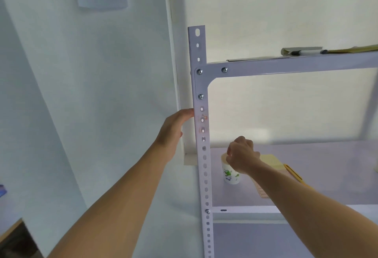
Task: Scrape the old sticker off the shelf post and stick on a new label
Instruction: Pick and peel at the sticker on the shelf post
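A white perforated shelf post (199,86) stands upright in the middle of the view. Faint orange sticker remnants (203,122) cling to it just below the corner bracket. My left hand (173,131) grips the post's left edge at the height of the remnants, fingers curled behind it. My right hand (242,155) hovers over a paper cup (231,175) on the middle shelf, fingers curled together; whether it pinches anything is hidden. A yellow pad of labels (271,161) lies on the shelf just right of the cup.
A yellow scraper or knife handle (294,173) lies beside the pad, partly under my right forearm. On the top shelf (286,65) lie a marker (306,52) and papers. A wall stands to the left, a sheet pinned on it.
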